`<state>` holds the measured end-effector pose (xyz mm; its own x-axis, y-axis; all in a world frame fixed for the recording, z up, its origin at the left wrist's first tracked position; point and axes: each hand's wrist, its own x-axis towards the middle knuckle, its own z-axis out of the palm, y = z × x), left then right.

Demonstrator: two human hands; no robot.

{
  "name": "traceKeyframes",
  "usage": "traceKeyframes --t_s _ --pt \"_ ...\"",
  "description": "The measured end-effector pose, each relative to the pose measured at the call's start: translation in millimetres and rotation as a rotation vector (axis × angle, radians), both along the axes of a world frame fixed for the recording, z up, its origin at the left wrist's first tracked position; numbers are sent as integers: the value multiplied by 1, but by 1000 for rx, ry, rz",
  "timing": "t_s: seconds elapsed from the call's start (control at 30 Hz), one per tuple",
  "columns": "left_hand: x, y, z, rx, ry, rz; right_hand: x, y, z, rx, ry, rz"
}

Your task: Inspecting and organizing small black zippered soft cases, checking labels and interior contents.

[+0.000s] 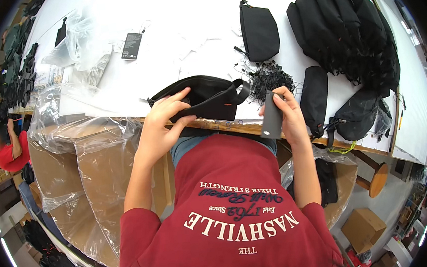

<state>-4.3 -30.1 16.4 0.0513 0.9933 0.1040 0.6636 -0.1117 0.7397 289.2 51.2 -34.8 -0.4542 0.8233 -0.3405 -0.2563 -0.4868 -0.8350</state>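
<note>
My left hand (163, 121) grips the left end of a black fabric pouch (216, 106) at the table's near edge. The pouch's mouth gapes, and a loop sticks out at its right end. Upright in my right hand (292, 116) is a dark grey hang tag (272, 118), pinched between thumb and fingers, apart from the pouch. Just beyond that hand lies a tangled heap of thin black cords (270, 81). Another black pouch (260, 33) lies flat farther back. A black printed tag (132, 45) with a cord rests on the white table (179, 15).
A large pile of black pouches (343, 28) fills the right of the table, with a long black case (315, 98) and a small black bag (356, 117) nearer. Clear plastic bags (84, 48) lie left. Plastic-lined cartons (100, 162) stand below. A person in red (12, 152) is far left.
</note>
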Motion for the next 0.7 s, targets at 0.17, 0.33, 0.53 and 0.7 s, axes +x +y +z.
traceKeyframes --t_s 0.17,0.33,0.53,0.7 --pt "-5 -8 9 -501 -225 -181 15 -4 24 -183 162 100" --pt "-10 -16 0 -657 -272 -189 39 -11 39 -74 -115 429" --pt "-11 -17 4 -697 -339 -191 86 7 49 229 -649 405" --pt "1 -20 19 -614 -344 -304 82 12 48 284 -67 -205"
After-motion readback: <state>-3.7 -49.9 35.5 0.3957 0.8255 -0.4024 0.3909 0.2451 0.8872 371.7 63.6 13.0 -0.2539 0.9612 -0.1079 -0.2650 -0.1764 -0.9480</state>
